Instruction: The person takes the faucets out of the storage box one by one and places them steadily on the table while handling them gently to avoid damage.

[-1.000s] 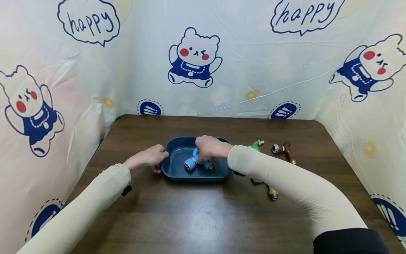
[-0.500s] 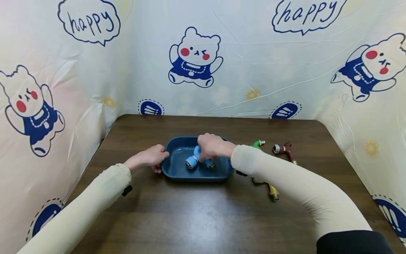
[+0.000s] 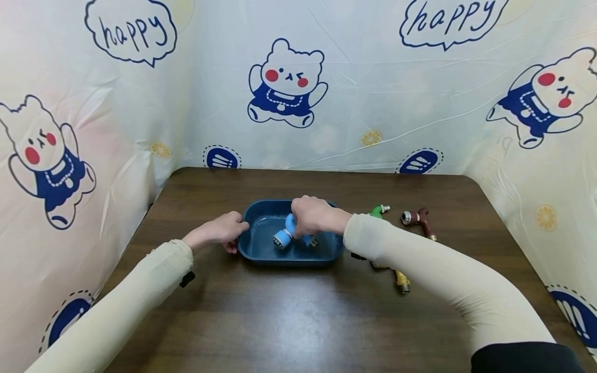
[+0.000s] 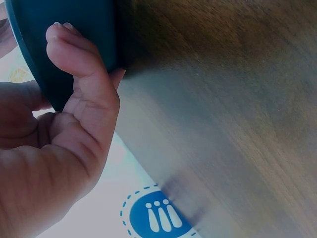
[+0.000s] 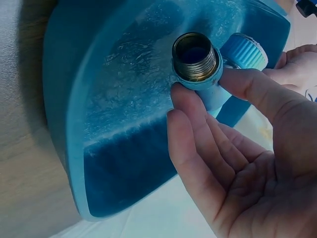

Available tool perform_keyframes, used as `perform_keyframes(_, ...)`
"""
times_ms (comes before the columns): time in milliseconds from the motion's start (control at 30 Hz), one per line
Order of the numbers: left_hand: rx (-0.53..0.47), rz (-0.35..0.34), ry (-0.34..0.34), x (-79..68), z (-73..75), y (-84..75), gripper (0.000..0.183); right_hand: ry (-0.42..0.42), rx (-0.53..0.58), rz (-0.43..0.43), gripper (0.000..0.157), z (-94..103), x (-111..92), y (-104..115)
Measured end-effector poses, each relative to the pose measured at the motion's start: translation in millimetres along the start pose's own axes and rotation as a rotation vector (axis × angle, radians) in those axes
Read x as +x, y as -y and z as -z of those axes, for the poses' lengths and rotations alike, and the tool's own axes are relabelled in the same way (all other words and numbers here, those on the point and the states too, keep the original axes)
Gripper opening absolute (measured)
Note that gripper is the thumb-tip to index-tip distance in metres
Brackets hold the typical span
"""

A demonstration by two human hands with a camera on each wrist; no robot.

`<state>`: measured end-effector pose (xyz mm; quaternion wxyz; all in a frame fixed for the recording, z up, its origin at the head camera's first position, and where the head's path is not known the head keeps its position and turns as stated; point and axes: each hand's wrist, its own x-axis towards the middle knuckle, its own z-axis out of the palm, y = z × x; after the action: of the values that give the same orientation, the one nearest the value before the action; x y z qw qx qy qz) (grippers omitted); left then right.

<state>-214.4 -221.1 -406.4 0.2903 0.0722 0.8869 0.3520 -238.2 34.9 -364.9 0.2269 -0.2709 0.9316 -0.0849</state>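
A deep blue tray (image 3: 261, 257) sits on the brown table. At its left end my left hand (image 3: 219, 231) grips the rim, thumb on top and fingers curled at the outer wall; the left wrist view shows this hand (image 4: 81, 114) close up. Inside the tray, my right hand (image 3: 314, 216) holds a light-blue hose nozzle (image 3: 283, 237) with a ribbed round head. In the right wrist view, thumb and fingers pinch it just below the open threaded metal end (image 5: 195, 57), and its ribbed head (image 5: 245, 51) points away. The palm side hides part of the body.
Right of the tray lie a green nozzle (image 3: 377, 211), a maroon nozzle (image 3: 423, 223) and a yellow nozzle (image 3: 401, 281), the green and yellow partly hidden by my right sleeve (image 3: 420, 264). A printed cloth (image 3: 345, 103) hangs behind the table.
My right hand and the light-blue nozzle have shifted slightly right within the tray. My left hand stays on the rim.
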Motion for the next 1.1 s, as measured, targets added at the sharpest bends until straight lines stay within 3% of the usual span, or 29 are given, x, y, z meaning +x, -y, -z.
perform_keyframes(1100,-0.009,0.004,0.013,0.6,2.3,-0.3,0.024,-0.038,0.039,0.000,0.018,7.5,-20,-2)
